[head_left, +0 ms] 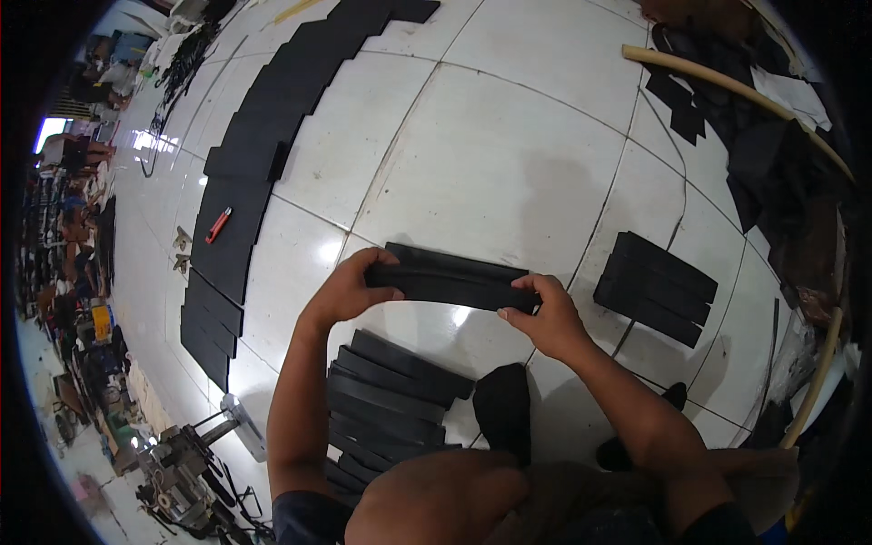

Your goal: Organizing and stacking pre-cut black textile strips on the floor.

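Stretched level between my two hands is a folded or doubled black strip (454, 285), seemingly leather-like; the exact material cannot be made out. My left hand (350, 289) grips its left end, thumb below and fingers over the top. At the other end, my right hand (552, 320) pinches it between thumb and fingers. Below my left hand, loose black strips (391, 391) lie fanned on the floor. A smaller stack of black strips (656, 289) rests to the right of my right hand.
Overlapping black panels (291, 100) run in a long row up the left, with a red cutter (218, 225) on top and small metal clips (182, 239) beside it. A machine (182, 481) stands lower left. Wooden poles (718, 84) and dark scraps line the right.
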{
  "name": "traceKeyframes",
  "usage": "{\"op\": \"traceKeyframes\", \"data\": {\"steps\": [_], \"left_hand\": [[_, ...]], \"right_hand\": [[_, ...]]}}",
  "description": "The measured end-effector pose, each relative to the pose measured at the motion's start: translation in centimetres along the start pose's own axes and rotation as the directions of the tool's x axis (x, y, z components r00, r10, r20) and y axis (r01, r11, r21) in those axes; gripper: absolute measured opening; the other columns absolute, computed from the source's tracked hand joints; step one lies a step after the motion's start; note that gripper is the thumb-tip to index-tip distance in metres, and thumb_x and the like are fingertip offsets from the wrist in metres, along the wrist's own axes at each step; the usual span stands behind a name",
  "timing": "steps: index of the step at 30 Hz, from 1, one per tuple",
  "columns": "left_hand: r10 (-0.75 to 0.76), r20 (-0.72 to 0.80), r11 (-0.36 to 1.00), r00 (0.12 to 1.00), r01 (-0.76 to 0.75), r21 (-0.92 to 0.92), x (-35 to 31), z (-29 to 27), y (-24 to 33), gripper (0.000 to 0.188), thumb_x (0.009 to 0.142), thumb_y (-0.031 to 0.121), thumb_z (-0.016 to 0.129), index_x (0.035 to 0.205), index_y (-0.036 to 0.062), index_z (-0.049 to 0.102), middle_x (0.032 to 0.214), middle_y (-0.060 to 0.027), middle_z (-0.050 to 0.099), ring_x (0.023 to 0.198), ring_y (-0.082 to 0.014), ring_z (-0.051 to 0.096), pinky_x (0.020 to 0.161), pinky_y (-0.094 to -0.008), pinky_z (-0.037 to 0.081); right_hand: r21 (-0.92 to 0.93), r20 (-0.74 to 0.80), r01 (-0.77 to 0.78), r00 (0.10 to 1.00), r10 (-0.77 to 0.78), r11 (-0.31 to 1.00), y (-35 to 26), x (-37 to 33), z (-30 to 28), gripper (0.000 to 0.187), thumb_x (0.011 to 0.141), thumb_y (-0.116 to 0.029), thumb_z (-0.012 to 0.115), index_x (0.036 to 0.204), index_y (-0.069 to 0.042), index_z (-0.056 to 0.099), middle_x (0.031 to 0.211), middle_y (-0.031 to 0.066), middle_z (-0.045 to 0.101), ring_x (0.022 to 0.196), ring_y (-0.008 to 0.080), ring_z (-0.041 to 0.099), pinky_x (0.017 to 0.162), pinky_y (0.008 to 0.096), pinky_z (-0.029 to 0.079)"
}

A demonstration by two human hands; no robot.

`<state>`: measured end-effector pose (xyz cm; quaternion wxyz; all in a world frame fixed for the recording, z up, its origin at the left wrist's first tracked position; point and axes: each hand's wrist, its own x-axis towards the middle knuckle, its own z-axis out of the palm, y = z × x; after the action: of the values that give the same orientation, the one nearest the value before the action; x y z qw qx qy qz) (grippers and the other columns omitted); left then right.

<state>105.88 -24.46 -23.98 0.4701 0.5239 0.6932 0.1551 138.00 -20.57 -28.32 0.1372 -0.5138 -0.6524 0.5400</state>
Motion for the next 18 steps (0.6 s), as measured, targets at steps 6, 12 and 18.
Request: {"op": "traceKeyframes", "data": {"steps": [6, 12, 18], "left_hand": [[-0.077, 0.045, 0.996, 0.996, 0.074, 0.055, 3.7, 0.6, -0.3, 0.052, 0.071, 0.014, 0.083, 0.114, 0.0011, 0.057, 0.103, -0.0111, 0.062, 0.097, -0.0212, 0.059, 0.087, -0.0328, 0.048], [-0.231, -0.197, 0.949, 0.953, 0.177, -0.260, 2.9, 1.8, -2.8, 0.090, 0.073, 0.028, 0.082, 0.144, -0.0013, 0.034, 0.126, -0.0191, 0.051, 0.113, -0.0297, 0.053, 0.095, -0.0377, 0.046], [-0.257, -0.094, 0.936, 0.962, 0.224, -0.272, 4.5, 3.3, -3.1, 0.076, 0.084, 0.026, 0.071, 0.140, -0.0106, 0.035, 0.125, -0.0234, 0.055, 0.115, -0.0272, 0.055, 0.098, -0.0362, 0.044]], "right_hand": [[-0.043, -0.182, -0.057, 0.982, 0.048, 0.997, 1.6, 1.3, 1.2, 0.053, 0.075, -0.024, 0.083, 0.115, -0.001, 0.057, 0.110, 0.0152, 0.057, 0.099, 0.0242, 0.059, 0.085, 0.0345, 0.049], [0.121, -0.195, -0.222, 0.950, 0.243, 0.967, 1.8, 0.6, 1.9, 0.065, 0.080, -0.037, 0.076, 0.118, 0.007, 0.048, 0.115, 0.0250, 0.052, 0.106, 0.0387, 0.055, 0.091, 0.0455, 0.047], [-0.076, -0.240, -0.354, 0.914, 0.328, 0.932, 1.2, 2.6, 4.6, 0.079, 0.080, -0.046, 0.073, 0.123, 0.014, 0.045, 0.114, 0.0284, 0.057, 0.106, 0.0361, 0.059, 0.088, 0.0389, 0.049]]}}
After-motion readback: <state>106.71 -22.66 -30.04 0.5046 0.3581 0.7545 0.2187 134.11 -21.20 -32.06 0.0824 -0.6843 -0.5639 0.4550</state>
